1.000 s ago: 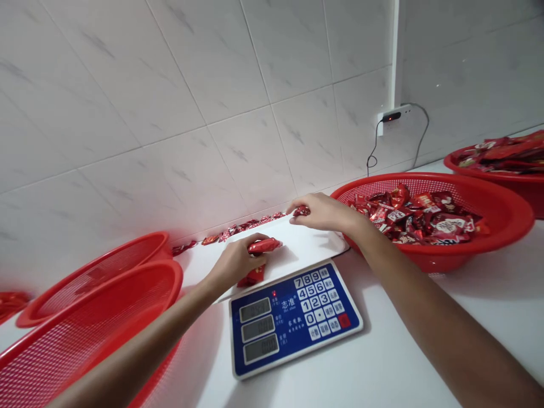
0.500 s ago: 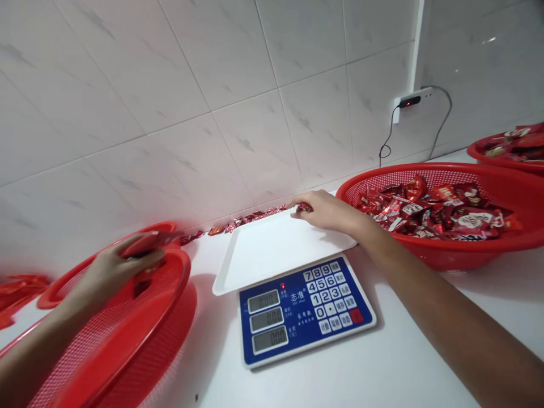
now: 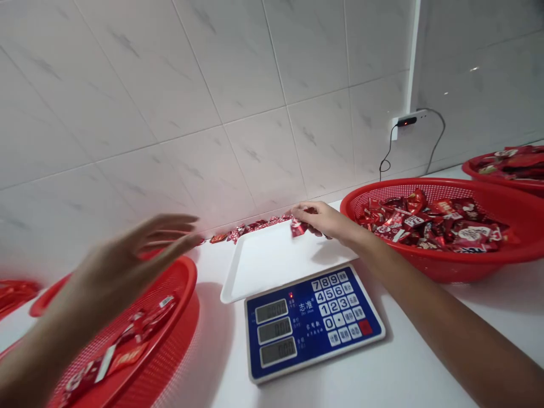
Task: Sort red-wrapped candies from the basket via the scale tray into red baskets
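My left hand (image 3: 131, 266) hovers over the left red basket (image 3: 170, 317), fingers stretched out and apart, holding nothing. Several wrapped candies (image 3: 127, 345) lie in that basket below it. Above the right part of the white weighing tray (image 3: 263, 260), my right hand (image 3: 317, 218) is closed on red-wrapped candies (image 3: 298, 226); how many is hidden by the fingers. The tray sits on a digital scale (image 3: 314, 323) with a blue keypad panel. Its displays seem to read zeros.
A red basket (image 3: 425, 258) heaped with wrapped candies stands at the right, another red basket (image 3: 505, 180) behind it. Along the tiled wall lies a row of candies (image 3: 259, 225). A socket strip (image 3: 410, 122) with cables hangs on the wall. Red wrappers (image 3: 17, 294) lie far left.
My left hand has let go of its candies, which now lie in the left basket, and its fingers have spread. My right hand stays over the tray; more of its candies now show.
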A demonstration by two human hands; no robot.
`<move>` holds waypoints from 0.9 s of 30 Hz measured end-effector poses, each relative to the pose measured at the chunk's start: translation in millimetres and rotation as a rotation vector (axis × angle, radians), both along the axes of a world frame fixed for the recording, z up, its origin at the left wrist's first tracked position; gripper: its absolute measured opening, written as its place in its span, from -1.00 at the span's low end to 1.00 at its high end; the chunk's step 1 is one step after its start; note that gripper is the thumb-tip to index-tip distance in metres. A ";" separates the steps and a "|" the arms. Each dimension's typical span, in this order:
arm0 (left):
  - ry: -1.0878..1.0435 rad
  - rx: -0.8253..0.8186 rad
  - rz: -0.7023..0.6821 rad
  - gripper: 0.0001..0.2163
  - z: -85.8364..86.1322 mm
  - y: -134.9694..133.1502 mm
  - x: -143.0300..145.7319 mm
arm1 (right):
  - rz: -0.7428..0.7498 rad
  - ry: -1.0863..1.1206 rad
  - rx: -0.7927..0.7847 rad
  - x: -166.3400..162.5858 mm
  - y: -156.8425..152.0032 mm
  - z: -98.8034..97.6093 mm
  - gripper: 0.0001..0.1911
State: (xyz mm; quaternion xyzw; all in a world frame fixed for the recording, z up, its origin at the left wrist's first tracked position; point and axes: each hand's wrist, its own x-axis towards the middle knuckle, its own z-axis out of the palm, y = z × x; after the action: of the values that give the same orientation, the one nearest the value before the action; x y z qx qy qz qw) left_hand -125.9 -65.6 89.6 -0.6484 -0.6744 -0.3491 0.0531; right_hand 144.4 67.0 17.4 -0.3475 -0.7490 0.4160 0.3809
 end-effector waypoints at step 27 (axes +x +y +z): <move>-0.026 0.033 -0.381 -0.89 -47.3 77.4 91.6 | 0.139 0.115 -0.201 7.8 -8.7 9.8 -0.56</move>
State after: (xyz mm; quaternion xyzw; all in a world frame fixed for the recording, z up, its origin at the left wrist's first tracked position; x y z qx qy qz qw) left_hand -34.4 11.7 42.3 -0.7591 -0.5340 -0.3722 -0.0119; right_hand 152.2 58.3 27.1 -0.3070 -0.7027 0.5335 0.3568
